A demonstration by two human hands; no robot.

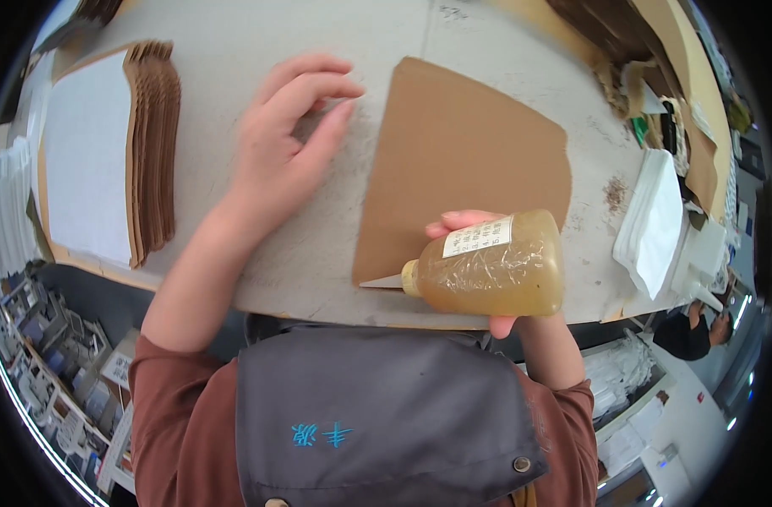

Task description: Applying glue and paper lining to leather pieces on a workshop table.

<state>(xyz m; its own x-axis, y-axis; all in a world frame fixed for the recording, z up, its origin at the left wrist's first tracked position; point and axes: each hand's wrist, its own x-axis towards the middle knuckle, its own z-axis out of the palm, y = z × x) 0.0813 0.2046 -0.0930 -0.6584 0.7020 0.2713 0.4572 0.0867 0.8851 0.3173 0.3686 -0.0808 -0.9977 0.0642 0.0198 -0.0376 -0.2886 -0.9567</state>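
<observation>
Along near edge of worktable: right hand wrapped around amber squeeze bottle, tipped sideways, tapered nozzle pointing left over near corner of brown sheet. Hard squeeze could blot sheet or drip past table edge. Sheet lies flat, looks loose; bump might skew it. White stack right, white-topped brown stack left, bare strips between. Farther in, left hand empty, fingers loosely curled, bare tabletop beyond.
</observation>
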